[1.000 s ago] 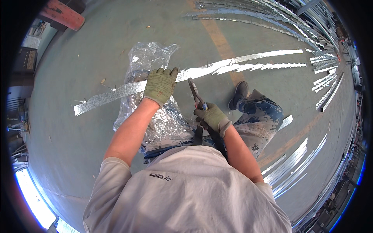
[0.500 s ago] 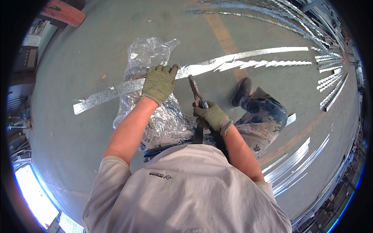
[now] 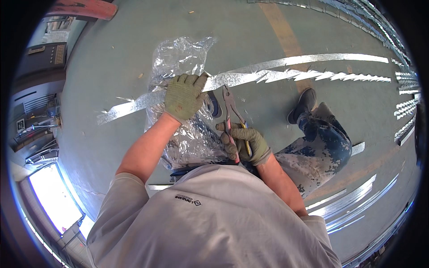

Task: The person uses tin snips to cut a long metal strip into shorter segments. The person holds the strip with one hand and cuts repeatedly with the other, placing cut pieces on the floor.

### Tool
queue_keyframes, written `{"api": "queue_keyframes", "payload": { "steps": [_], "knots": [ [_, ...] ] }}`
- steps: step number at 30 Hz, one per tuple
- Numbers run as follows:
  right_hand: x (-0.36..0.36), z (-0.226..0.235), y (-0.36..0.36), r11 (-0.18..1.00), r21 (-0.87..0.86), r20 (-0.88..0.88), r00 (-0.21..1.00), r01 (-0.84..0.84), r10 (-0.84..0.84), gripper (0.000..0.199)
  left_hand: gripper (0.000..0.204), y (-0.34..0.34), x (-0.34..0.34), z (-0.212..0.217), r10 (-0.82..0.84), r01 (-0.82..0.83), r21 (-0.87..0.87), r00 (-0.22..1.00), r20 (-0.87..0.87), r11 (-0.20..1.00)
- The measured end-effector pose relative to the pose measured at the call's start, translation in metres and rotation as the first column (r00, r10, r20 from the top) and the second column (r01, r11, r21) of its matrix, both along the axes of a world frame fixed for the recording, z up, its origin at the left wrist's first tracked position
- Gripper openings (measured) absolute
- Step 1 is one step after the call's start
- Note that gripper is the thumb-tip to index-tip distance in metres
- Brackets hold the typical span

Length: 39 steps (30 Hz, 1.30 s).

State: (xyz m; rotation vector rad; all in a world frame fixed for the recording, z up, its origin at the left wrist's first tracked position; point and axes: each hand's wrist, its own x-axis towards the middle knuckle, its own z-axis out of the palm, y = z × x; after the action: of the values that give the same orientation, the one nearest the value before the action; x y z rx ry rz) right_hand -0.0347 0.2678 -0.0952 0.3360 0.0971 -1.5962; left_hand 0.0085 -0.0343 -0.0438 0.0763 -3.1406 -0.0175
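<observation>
My left hand [image 3: 184,97], in an olive-green work glove, is closed around a long shiny metal strip [image 3: 149,99]. The strip lies across my lap, with small pointed tabs bent up along its edge and cut, slanted teeth toward its right part. In my right hand [image 3: 248,143], gloved alike, is a pair of pliers [image 3: 230,103] with one red and one blue-yellow handle. Its handles are spread, and the jaws point up close to the strip's lower edge, right of my left hand. Clear plastic film [image 3: 178,56] covers my leg beneath the strip.
Further toothed strips [image 3: 402,80] lie at the right, with long metal pieces [image 3: 353,196] on the floor at lower right. My bent leg and dark shoe [image 3: 304,103] are right of the pliers. A red beam [image 3: 89,9] is at upper left, near a dark cabinet [image 3: 47,60].
The pliers' handles have spread apart in my right hand, and the tool shows more fully. My left hand keeps its hold on the strip. The whole view has shifted somewhat.
</observation>
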Motion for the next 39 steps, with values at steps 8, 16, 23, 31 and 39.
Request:
{"api": "queue_keyframes", "payload": {
  "steps": [8, 16, 23, 31, 39],
  "knots": [
    [-0.005, 0.007, 0.002, 0.991, 0.131, -0.074, 0.997, -0.008, 0.018, 0.041, 0.054, 0.011, -0.006, 0.006, -0.118, 0.124, 0.024, 0.981, -0.156, 0.992],
    [-0.004, 0.027, 0.003, 0.987, 0.162, -0.206, 0.978, -0.008, 0.041, 0.040, 0.057, -0.005, 0.063, 0.046, 0.171, -0.086, 0.167, 0.778, -0.604, 0.982],
    [-0.007, 0.032, -0.005, 0.985, 0.171, -0.281, 0.959, 0.002, 0.046, 0.046, 0.067, -0.041, 0.072, 0.044, 0.522, -0.418, 0.313, 0.694, -0.496, 0.853],
    [-0.004, 0.031, -0.005, 0.981, 0.193, -0.236, 0.971, 0.011, 0.035, 0.044, 0.069, -0.054, 0.049, 0.043, 0.647, -0.483, 0.535, 0.743, -0.168, 0.693],
    [-0.001, 0.031, -0.015, 0.913, 0.409, -0.344, 0.924, -0.011, 0.165, 0.043, 0.043, -0.057, 0.045, 0.022, 0.479, -0.380, 0.327, 0.821, -0.312, 0.865]
  ]
}}
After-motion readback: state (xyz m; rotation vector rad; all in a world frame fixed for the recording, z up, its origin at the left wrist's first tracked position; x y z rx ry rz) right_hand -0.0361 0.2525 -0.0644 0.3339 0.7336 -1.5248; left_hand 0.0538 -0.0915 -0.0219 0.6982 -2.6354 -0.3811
